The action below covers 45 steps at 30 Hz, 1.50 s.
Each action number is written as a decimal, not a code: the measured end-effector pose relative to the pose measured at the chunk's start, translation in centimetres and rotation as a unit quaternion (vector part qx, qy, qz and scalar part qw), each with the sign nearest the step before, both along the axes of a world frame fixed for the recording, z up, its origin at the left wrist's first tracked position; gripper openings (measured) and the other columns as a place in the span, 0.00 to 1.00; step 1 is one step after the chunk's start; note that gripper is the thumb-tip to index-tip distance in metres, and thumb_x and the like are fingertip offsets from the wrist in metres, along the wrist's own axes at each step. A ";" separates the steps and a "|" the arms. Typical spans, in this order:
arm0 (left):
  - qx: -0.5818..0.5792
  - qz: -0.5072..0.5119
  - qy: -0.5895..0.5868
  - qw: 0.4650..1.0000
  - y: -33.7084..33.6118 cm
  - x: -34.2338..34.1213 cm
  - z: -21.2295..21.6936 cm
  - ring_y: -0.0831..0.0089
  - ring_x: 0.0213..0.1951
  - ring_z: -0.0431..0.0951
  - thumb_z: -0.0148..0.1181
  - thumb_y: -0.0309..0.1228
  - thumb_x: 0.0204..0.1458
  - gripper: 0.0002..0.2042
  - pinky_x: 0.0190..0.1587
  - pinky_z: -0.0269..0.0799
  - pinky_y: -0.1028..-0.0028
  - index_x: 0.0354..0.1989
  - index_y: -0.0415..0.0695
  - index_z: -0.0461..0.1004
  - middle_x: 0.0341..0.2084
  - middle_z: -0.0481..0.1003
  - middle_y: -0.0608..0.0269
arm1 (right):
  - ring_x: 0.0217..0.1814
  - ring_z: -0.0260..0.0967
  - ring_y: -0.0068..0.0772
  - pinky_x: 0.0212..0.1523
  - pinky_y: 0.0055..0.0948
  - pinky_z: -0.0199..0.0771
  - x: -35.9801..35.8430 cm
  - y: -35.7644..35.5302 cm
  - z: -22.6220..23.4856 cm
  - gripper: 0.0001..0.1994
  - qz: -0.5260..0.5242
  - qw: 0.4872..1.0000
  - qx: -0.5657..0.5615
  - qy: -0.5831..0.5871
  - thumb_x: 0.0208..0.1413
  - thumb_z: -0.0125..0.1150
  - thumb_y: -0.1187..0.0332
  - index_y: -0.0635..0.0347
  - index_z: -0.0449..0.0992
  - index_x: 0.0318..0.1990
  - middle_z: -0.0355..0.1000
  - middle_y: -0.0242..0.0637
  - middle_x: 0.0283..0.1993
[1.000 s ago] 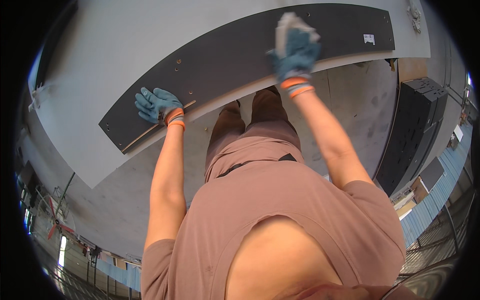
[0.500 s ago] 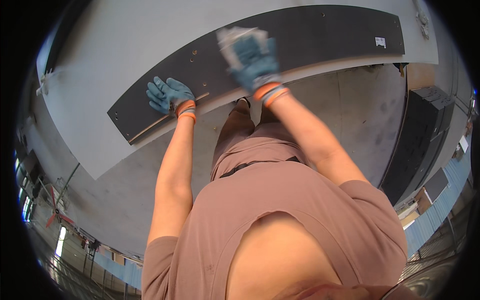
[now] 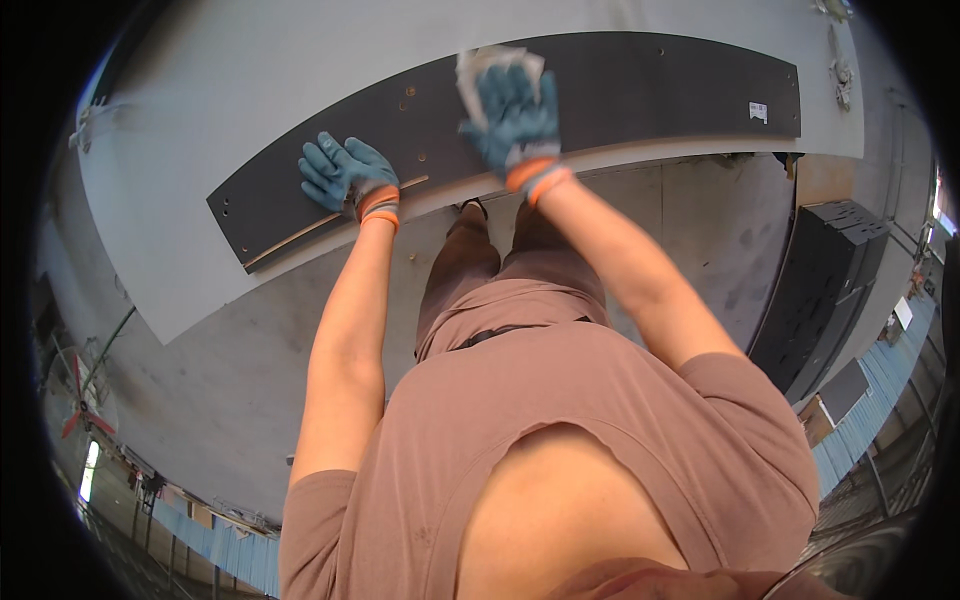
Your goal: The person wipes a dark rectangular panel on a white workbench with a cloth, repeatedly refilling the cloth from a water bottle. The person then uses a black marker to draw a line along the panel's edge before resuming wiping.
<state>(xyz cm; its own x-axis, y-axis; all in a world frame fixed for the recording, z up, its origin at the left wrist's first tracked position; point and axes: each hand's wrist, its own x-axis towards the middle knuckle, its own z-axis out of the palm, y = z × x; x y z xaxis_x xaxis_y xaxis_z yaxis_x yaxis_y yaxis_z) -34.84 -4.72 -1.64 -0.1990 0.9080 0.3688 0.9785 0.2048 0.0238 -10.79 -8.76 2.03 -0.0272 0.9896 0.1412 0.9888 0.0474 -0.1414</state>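
Note:
A long dark grey panel (image 3: 620,95) with a curved far edge lies flat in front of me. My left hand (image 3: 347,178), in a blue-grey glove with an orange cuff, rests on the panel's left part with its fingers stretched out, holding nothing. Near the panel's far edge, left of its middle, my gloved right hand (image 3: 515,112) presses a crumpled white cloth (image 3: 470,85) against the surface. The cloth shows beyond and beside the fingers; the rest is hidden under the palm. A pale narrow strip or slot (image 3: 330,220) runs along the near edge by my left hand.
Beneath the panel is a light grey work surface (image 3: 180,260). The panel has small holes and a white label (image 3: 758,112) at its right end. A stack of dark boards (image 3: 825,290) stands on the floor at the right. A red-bladed fan (image 3: 85,410) is at the lower left.
My right hand has moved slightly toward the panel's far edge with the cloth, and is less blurred. My left hand stays in place on the panel. The whole view has turned a little.

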 end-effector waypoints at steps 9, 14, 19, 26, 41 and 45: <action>-0.005 -0.017 -0.002 1.000 -0.4 -0.3 0.4 0.49 0.71 0.63 0.52 0.44 0.65 0.23 0.71 0.54 0.43 0.66 0.50 0.72 0.70 0.65 0.57 | 0.81 0.51 0.45 0.77 0.71 0.34 -0.4 3.4 -0.2 0.36 -0.049 0.999 -0.004 -0.019 0.59 0.57 0.39 0.48 0.69 0.70 0.62 0.35 0.75; -0.009 -0.027 -0.008 1.000 0.3 0.3 0.8 0.44 0.70 0.63 0.53 0.42 0.65 0.23 0.70 0.54 0.42 0.66 0.47 0.72 0.70 0.64 0.53 | 0.82 0.50 0.51 0.80 0.60 0.37 4.4 7.7 -2.0 0.36 -0.071 0.995 0.067 -0.009 0.63 0.54 0.46 0.57 0.64 0.74 0.60 0.47 0.77; -0.006 -0.015 -0.015 1.000 0.1 0.3 0.9 0.45 0.70 0.63 0.52 0.43 0.65 0.23 0.70 0.54 0.41 0.65 0.48 0.72 0.69 0.65 0.54 | 0.83 0.47 0.47 0.75 0.69 0.42 -1.2 0.6 1.6 0.39 0.009 0.999 -0.027 -0.031 0.60 0.56 0.41 0.54 0.63 0.74 0.56 0.41 0.79; 0.002 -0.035 -0.002 0.999 0.2 0.2 0.3 0.45 0.70 0.64 0.53 0.43 0.65 0.23 0.69 0.56 0.40 0.65 0.48 0.72 0.69 0.66 0.54 | 0.86 0.37 0.48 0.78 0.68 0.36 -1.8 -2.2 -0.8 0.47 0.028 0.999 0.003 0.036 0.55 0.63 0.40 0.52 0.56 0.78 0.46 0.42 0.83; -0.026 0.002 -0.030 0.999 0.1 -0.1 1.2 0.47 0.72 0.61 0.53 0.43 0.65 0.22 0.72 0.52 0.42 0.65 0.49 0.74 0.70 0.65 0.53 | 0.67 0.65 0.48 0.69 0.47 0.62 16.2 2.6 1.5 0.29 -0.275 0.957 -0.031 -0.091 0.59 0.60 0.52 0.57 0.69 0.65 0.69 0.49 0.62; -0.002 -0.011 -0.046 0.999 0.2 0.6 1.2 0.50 0.72 0.63 0.53 0.44 0.65 0.22 0.72 0.51 0.43 0.64 0.50 0.74 0.69 0.67 0.56 | 0.69 0.59 0.50 0.69 0.66 0.53 -1.0 5.1 3.0 0.39 -0.050 0.993 0.069 -0.076 0.51 0.65 0.42 0.55 0.68 0.67 0.64 0.43 0.63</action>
<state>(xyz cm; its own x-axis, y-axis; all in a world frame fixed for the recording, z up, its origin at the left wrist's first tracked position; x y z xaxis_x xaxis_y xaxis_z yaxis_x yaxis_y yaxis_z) -34.23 -4.56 -0.41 -0.2115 0.9140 0.3462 0.9766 0.1833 0.1126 -11.78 -3.63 5.05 0.0385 0.9599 0.2777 0.9990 -0.0430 0.0101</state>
